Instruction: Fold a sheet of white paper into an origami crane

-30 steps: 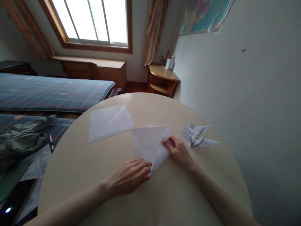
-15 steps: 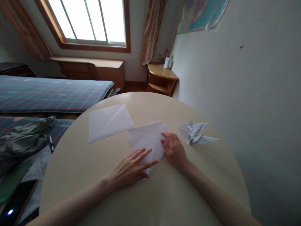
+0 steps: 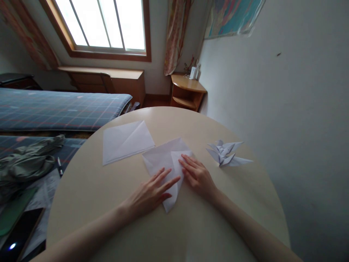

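Note:
A white sheet of paper [image 3: 161, 154] lies on the round table in front of me, its right side folded over into a flap [image 3: 177, 164]. My left hand [image 3: 152, 193] rests on the lower left part of the sheet, fingers spread. On the flap lie the stretched fingers of my right hand [image 3: 197, 176], close together and flat; part of the fold is hidden under them. Folded paper cranes [image 3: 225, 153], apparently two side by side, stand to the right of my right hand.
More white paper [image 3: 127, 142], stacked and creased, lies at the table's far left. The pale round table [image 3: 174, 233] ends near a wall on the right. At left are a mattress [image 3: 62, 109], a crumpled cloth [image 3: 27, 156], a pen [image 3: 59, 166] and a phone [image 3: 21, 229].
The paper's right side has come over to the left as a flap. My right hand has moved slightly left with it and now lies flatter. The sheet has turned a little; my left hand shifted slightly.

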Demonstrator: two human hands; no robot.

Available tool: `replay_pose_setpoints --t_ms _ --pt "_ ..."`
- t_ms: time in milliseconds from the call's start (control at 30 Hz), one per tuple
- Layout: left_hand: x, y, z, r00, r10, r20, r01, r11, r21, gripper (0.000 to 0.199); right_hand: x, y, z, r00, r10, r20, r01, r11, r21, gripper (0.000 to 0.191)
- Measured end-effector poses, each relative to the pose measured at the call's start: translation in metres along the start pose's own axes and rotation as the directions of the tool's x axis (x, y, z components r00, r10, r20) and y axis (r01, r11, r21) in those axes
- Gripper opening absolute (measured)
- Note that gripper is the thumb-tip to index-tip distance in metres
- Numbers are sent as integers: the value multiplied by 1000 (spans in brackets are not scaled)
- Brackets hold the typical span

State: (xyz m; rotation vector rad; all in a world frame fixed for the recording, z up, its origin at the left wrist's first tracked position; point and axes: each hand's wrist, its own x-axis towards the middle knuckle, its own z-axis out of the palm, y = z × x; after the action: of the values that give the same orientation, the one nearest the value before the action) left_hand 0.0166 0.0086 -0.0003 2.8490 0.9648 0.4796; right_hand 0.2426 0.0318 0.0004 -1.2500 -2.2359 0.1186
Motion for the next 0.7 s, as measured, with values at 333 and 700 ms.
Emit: replay_pose_setpoints --t_ms 333,700 --pt "2 -4 5 998 57 -39 -55 997 59 32 -1 -3 1 994 53 98 -50 998 -42 47" --pt "0 -8 8 997 -52 48 47 995 85 52 -1 -1 -8 985 -102 141 128 974 -187 48"
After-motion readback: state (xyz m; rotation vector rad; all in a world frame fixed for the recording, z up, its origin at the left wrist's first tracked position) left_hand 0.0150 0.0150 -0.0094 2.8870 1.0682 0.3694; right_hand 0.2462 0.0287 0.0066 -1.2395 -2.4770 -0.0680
